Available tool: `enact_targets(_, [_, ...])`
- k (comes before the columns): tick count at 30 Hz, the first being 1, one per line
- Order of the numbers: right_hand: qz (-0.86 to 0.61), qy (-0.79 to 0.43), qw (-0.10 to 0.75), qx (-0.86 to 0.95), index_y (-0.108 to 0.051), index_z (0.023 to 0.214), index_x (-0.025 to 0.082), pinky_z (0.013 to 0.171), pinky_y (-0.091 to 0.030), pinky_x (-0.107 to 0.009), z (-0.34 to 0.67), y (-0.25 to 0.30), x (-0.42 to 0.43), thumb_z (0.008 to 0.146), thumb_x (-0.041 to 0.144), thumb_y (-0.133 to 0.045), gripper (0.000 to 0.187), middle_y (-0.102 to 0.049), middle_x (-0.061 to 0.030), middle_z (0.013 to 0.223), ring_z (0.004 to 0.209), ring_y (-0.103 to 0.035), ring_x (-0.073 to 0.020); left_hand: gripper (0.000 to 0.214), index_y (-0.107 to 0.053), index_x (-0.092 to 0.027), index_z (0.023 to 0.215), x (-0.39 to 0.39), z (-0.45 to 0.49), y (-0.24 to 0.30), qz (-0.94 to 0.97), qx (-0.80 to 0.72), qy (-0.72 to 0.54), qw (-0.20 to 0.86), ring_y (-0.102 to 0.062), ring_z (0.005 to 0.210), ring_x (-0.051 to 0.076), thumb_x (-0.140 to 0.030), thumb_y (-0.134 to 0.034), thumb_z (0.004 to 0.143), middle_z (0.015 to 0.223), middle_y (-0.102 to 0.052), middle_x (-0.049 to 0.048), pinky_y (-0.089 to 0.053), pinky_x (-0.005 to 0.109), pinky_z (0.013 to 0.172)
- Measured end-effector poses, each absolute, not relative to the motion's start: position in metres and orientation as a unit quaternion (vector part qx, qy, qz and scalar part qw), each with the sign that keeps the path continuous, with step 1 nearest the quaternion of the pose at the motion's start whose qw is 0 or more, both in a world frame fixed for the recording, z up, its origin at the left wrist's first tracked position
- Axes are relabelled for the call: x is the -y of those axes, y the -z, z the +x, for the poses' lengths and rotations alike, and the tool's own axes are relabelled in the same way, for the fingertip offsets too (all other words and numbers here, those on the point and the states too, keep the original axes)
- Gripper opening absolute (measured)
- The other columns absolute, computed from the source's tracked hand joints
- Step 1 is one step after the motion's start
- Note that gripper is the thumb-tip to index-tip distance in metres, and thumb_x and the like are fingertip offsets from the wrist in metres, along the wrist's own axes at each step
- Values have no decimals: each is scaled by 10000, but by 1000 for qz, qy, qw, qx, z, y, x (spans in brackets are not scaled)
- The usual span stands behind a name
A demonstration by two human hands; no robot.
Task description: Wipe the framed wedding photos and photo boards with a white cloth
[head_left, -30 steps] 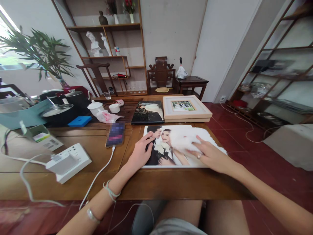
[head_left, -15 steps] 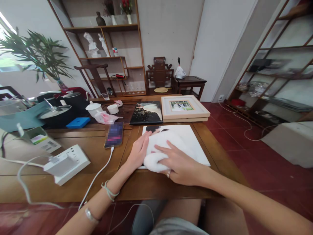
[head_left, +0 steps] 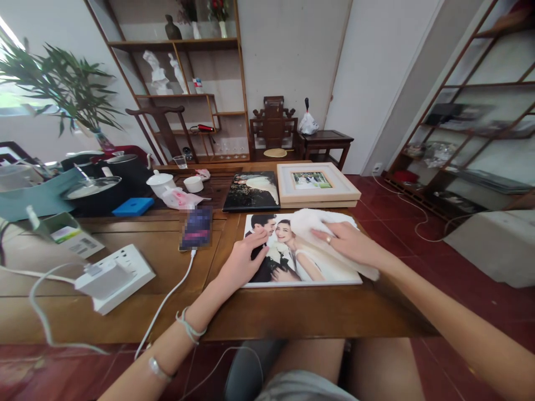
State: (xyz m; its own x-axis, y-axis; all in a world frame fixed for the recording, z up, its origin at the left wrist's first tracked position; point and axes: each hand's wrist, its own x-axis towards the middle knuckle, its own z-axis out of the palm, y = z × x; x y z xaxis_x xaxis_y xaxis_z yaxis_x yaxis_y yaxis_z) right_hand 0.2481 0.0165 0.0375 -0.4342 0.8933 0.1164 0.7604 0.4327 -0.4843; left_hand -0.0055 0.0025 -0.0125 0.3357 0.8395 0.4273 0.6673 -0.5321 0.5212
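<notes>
A flat wedding photo panel (head_left: 288,257) showing a couple lies on the wooden table in front of me. Across its left part rests my left hand (head_left: 246,259), fingers stretched out and flat over the suited figure. My right hand (head_left: 355,244) grips a white cloth (head_left: 311,221) and presses it on the upper right of the panel. The cloth covers that corner and hangs past the right edge. Some right fingers are buried in its folds.
Behind the panel lie a dark photo panel (head_left: 251,190) and a pale framed picture (head_left: 320,196). To the left are a charging phone (head_left: 196,228), a white power strip (head_left: 121,278), a blue box (head_left: 132,206), a white teapot (head_left: 160,182) and a black pot (head_left: 94,195).
My right hand has swept the cloth right and away from me, uncovering the couple in the photo. My left hand stays on the panel's left side with its fingers a little more spread.
</notes>
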Motion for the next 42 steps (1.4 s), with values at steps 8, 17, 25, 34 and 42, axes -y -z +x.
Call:
enact_targets(8, [-396,-220,177,874,-628,946,185,762,-441,-331,149,-50,-68,882,443,-395,353,-681,-85,961,884,-609,-257,253,-675,-163,1004,-1,-5,9,811,-466,-334,116,-578,1088,230,-222,-495,835,1129,-648,83,-459,367,940])
enact_targets(17, [-403,-197,184,875,-627,994,206,882,-387,-405,199,-33,-57,903,446,-349,378,-671,-69,992,987,-571,-279,247,-676,-167,993,-2,-6,14,798,-468,-361,118,-545,1134,232,-243,-514,822,1169,-620,89,-414,411,990])
enact_targets(25, [-445,-74,166,877,-610,884,183,994,-261,-558,265,-14,-33,868,323,-412,244,-629,-102,1093,1127,-481,-326,245,-687,-150,970,-2,-6,13,792,-481,-356,119,-548,1130,223,-241,-525,810,1163,-617,106,-420,401,990])
enact_targets(34, [-341,-140,104,924,-606,840,196,1086,-108,-521,256,-26,75,682,71,-465,245,-452,-79,1348,1297,-300,-259,236,-691,-141,955,-3,-6,14,796,-480,-350,115,-559,1119,220,-222,-520,814,1157,-623,116,-430,387,981])
enact_targets(42, [-445,-179,119,870,-629,987,192,1003,-295,-459,262,-30,-19,865,374,-412,309,-635,-87,1077,1170,-447,-313,231,-689,-158,955,-3,-7,13,805,-467,-350,109,-556,1123,217,-229,-516,820,1154,-630,95,-429,383,986])
